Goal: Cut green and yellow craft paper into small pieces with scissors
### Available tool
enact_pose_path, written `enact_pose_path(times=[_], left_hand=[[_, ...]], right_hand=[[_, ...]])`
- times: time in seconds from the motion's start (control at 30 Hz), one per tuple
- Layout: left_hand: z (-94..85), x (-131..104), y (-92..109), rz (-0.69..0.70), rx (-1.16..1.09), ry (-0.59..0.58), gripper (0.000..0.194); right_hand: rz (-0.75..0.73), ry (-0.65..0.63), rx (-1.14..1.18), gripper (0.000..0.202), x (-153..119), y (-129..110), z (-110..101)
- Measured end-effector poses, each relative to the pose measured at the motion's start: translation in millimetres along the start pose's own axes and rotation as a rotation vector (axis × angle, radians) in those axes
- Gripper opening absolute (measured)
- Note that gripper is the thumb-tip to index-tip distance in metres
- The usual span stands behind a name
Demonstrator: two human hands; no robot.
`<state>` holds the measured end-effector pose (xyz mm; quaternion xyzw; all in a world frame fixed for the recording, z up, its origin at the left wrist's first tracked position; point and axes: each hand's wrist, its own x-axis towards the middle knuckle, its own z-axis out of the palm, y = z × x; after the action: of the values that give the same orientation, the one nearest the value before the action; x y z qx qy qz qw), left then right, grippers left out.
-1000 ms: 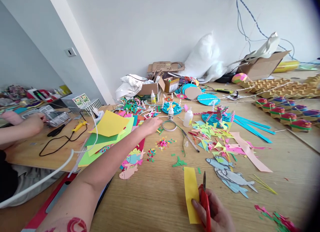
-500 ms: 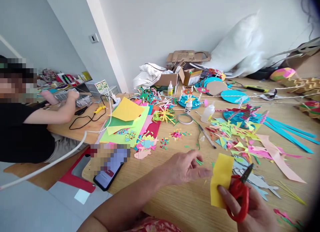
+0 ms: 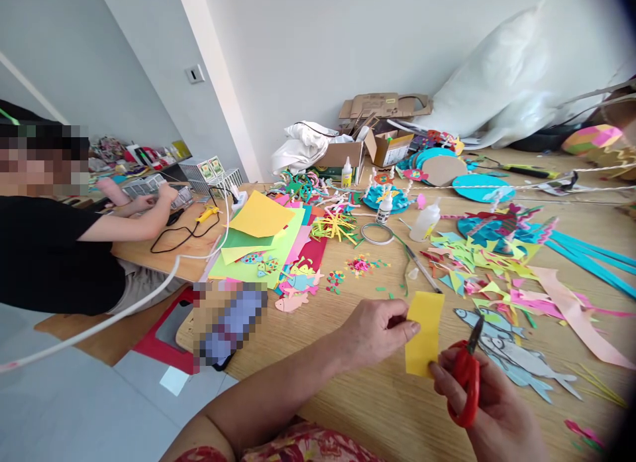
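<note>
A small rectangle of yellow paper (image 3: 424,333) is held upright above the table, between both hands. My left hand (image 3: 377,329) pinches its left edge between thumb and fingers. In my right hand (image 3: 489,396) is a pair of red-handled scissors (image 3: 466,382), the dark blades together and pointing up and away. The right thumb touches the paper's lower right corner. Just beyond the right hand lie several grey-blue paper fish (image 3: 517,352). A pen (image 3: 424,273) lies behind the yellow paper.
Paper scraps (image 3: 487,266) spread across the right side. Coloured sheets (image 3: 263,250) with paper fish lie left of centre. Glue bottles (image 3: 425,222) and a tape ring (image 3: 376,233) stand farther back. At left, a co-worker (image 3: 54,256) handles a grey piece. A phone (image 3: 233,326) sits at the table's edge.
My left hand has closed on the yellow paper's left edge. Paper and scissors have moved slightly left, and the right thumb has slid to the paper's corner. The view has shifted a little.
</note>
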<state>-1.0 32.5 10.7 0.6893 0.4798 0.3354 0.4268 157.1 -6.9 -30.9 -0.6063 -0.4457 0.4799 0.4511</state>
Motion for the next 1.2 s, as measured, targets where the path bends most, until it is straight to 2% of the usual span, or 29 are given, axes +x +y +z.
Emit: enact_pose_path(times=[0.1,0.2,0.3,0.4,0.57,0.67,0.87,1.03,1.2], left_hand=[[3.5,-1.2,0.4,-0.002,-0.116,-0.067,0.024],[7.7,-2.5,-2.0,-0.049,-0.049,-0.135,0.025],[9.8,-2.7,-4.7,-0.073,0.047,-0.100,0.024],[9.0,-2.3,-3.5,-0.054,0.046,-0.073,0.022],[8.2,-2.7,-1.3,-0.066,-0.041,-0.038,0.021],[7.5,-2.8,-6.6,-0.094,-0.078,-0.056,0.017],[0.0,0.2,-15.5,-0.173,-0.222,-0.001,0.020],[0.2,1.9,-13.7,-0.169,-0.305,-0.039,0.024],[0.9,-0.5,-13.6,-0.134,-0.345,-0.074,0.025]], right_hand=[[-0.013,0.034,0.045,0.041,-1.6,-7.3,3.7],[-0.037,0.047,0.071,0.039,-4.4,-15.2,8.4],[-0.034,0.044,0.080,0.038,-4.4,-17.8,10.5],[-0.049,0.042,0.092,0.037,-0.8,-16.7,10.9],[-0.123,0.009,0.127,0.032,6.0,-18.0,13.6],[-0.177,-0.039,0.106,0.027,9.1,-20.4,14.4],[-0.228,-0.079,0.047,0.020,11.7,-25.3,13.6],[-0.270,-0.132,-0.002,0.019,11.9,-28.9,19.8],[-0.258,-0.112,0.017,0.018,14.2,-28.3,24.8]])
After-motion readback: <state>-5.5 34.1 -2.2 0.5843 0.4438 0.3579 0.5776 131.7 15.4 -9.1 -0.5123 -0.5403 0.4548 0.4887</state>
